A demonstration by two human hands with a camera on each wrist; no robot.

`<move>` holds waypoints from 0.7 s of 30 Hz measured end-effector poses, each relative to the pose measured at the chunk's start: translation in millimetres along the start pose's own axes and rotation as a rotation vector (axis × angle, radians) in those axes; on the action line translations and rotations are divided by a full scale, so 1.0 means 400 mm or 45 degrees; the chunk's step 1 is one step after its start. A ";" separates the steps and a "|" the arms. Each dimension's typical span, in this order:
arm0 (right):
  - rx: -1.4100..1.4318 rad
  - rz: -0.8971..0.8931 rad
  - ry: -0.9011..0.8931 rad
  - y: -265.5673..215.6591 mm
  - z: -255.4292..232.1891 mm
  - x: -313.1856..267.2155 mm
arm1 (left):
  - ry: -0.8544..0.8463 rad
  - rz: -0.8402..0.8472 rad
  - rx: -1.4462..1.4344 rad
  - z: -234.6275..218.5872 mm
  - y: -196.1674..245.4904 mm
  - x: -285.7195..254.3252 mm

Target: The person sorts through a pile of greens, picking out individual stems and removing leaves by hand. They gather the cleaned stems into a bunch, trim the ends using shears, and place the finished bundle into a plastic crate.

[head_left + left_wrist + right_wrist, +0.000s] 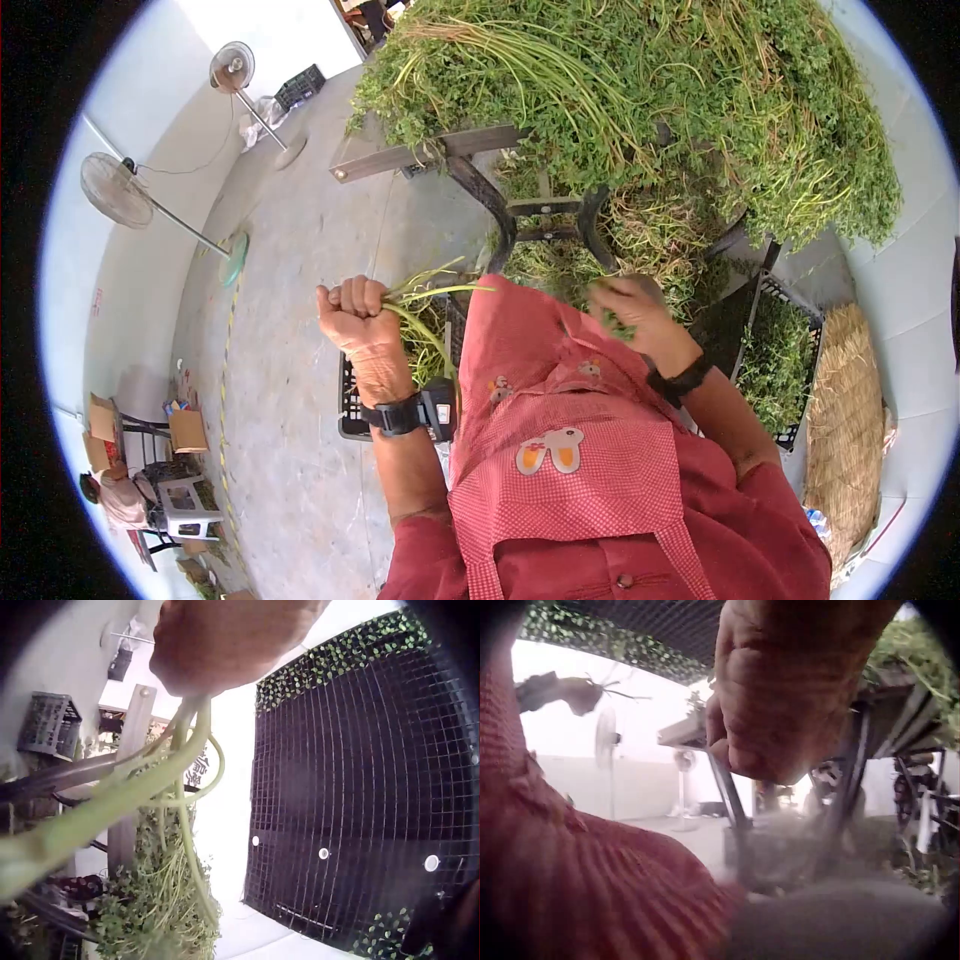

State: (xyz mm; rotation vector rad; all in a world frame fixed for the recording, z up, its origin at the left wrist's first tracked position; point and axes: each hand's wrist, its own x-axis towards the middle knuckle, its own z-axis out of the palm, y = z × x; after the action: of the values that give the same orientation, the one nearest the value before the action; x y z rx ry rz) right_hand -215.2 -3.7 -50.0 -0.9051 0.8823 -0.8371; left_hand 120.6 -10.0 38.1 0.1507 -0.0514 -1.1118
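My left hand (358,318) is held up at the left, fingers curled tight round a few long green stems (425,292). In the left wrist view these stems (191,761) hang out below the fist (232,645), one passing close to the camera. My right hand (640,318) is over the right side of the apron's lap and blurred. A small tuft of green leaves (618,325) shows at its fingers. The right wrist view has that hand (787,697) with its fingers bent, the leaves hidden there.
A large heap of leafy green stems (640,80) covers the table (430,155) ahead. More cut stems (660,240) lie beneath it. Black crates stand by my left arm (352,410) and at the right (778,360), near a straw bundle (842,410). Two fans (118,190) stand at the left.
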 end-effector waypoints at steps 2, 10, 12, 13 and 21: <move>-0.100 0.017 -0.107 -0.055 0.125 -0.003 | -0.067 -0.120 -0.039 0.005 -0.025 -0.011; -0.907 -0.864 -0.314 -0.052 0.303 0.042 | -0.027 -0.134 -0.006 0.004 -0.069 -0.032; -0.900 -0.773 -0.284 -0.058 0.317 0.022 | -0.010 -0.136 0.024 0.002 -0.078 -0.036; -0.887 -0.691 -0.251 -0.064 0.325 0.015 | -0.001 -0.140 0.061 0.001 -0.083 -0.039; -0.966 -0.862 -0.160 -0.028 0.305 0.065 | 0.143 -0.132 0.207 -0.006 -0.132 -0.064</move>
State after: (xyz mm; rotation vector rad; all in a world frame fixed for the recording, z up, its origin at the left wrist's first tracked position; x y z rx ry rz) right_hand -98.4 5.1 -5.1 -1.9708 0.7895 -1.0100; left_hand 62.7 -9.8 29.0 0.3642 -0.0340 -1.2006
